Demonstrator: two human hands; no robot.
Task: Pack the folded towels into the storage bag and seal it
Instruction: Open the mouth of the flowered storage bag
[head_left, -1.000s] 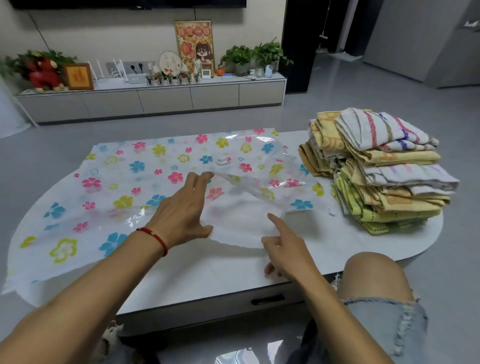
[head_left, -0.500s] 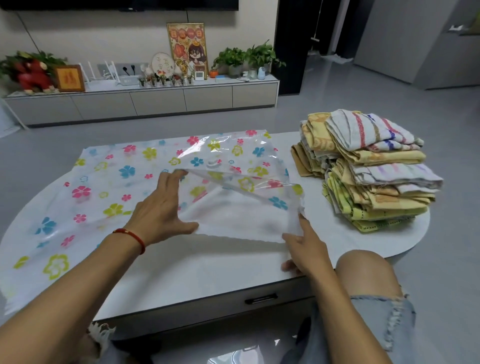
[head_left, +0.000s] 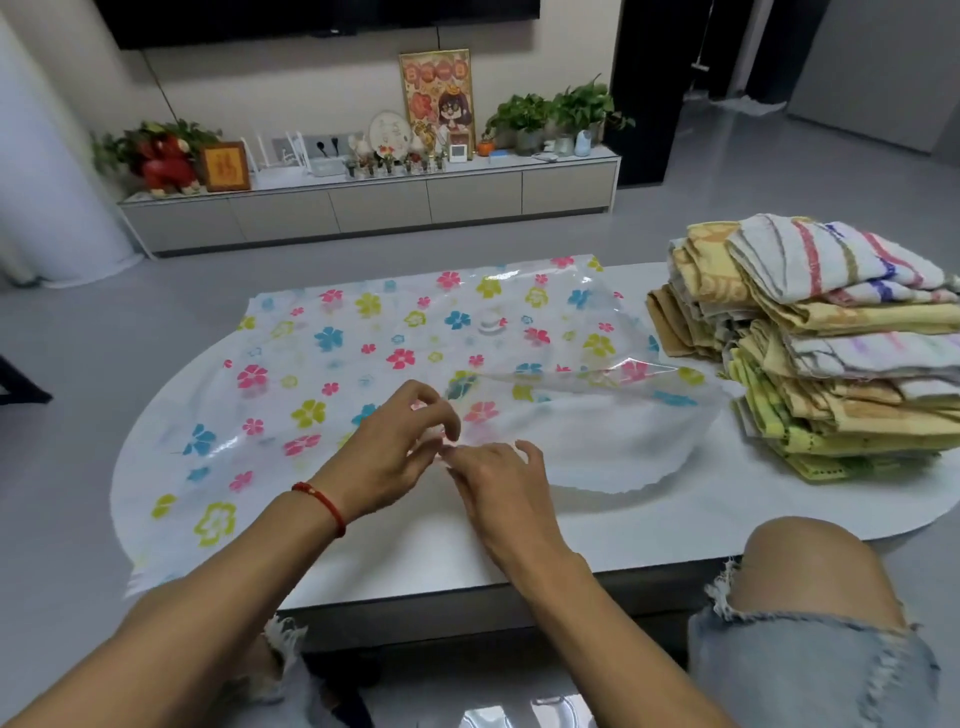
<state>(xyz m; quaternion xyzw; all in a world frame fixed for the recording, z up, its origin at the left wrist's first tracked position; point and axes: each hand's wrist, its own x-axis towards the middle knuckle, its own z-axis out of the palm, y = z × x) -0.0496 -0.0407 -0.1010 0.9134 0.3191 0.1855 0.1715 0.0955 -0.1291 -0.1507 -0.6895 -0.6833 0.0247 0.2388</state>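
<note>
**Both hands at the bag's near edge**

The bag (head_left: 363, 364), clear plastic printed with flowers, lies flat across the left and middle of the white table (head_left: 597, 535); its left corner overhangs the table's rim. The left hand (head_left: 384, 457) and right hand (head_left: 498, 478) meet at the bag's near edge, fingers curled and pinching the film there. To their right the upper layer is lifted, so the mouth gapes toward the towels (head_left: 826, 353). These sit in a tall folded stack at the table's right end, just beside the bag. A strip of bare tabletop runs between the bag's near edge and the table's front rim.
</note>
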